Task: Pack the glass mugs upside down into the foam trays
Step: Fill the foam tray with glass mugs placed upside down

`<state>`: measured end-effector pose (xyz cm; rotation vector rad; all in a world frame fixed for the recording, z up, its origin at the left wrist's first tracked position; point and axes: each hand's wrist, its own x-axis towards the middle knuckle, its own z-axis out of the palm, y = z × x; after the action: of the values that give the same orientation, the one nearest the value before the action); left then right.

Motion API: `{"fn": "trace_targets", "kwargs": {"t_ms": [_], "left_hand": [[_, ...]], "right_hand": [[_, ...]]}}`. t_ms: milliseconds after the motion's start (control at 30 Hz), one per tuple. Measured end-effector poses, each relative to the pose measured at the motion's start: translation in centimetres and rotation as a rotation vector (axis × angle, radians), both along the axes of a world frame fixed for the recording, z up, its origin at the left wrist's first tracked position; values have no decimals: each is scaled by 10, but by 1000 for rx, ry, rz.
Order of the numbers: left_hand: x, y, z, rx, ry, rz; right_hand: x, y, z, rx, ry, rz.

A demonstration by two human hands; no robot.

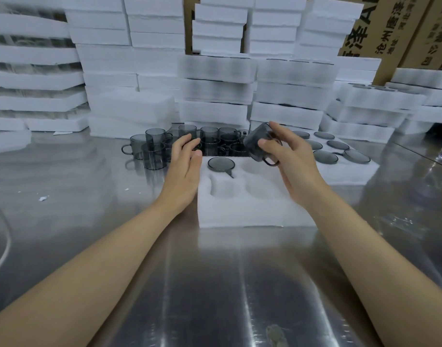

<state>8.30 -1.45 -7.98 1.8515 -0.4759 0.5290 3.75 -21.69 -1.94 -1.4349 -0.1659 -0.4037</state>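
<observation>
The right hand [287,156] has its fingers clamped on a tilted glass mug [261,145] above the foam tray [240,211]; the left hand [186,156], fingers apart, is empty, so finish inverting, then seat it squarely in the empty pocket [255,167].

Loose mugs [152,151] stand behind-left of the near tray [245,209] — a filled tray [350,171] lies right

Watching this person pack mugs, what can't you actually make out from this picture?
Head view only:
- Loose mugs: the left hand hides some, so no count.
- Front foam tray: its right side is hidden by the right hand and the forearm.
- Held mug: blurred, fingers cover it.
- Cardboard boxes: print cut off by the edge.
</observation>
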Motion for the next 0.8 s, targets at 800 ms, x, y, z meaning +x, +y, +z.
{"fn": "trace_targets", "kwargs": {"t_ms": [800], "left_hand": [[-4, -1, 2, 15, 19, 2]], "right_hand": [[3, 1, -13, -982, 39, -238]]}}
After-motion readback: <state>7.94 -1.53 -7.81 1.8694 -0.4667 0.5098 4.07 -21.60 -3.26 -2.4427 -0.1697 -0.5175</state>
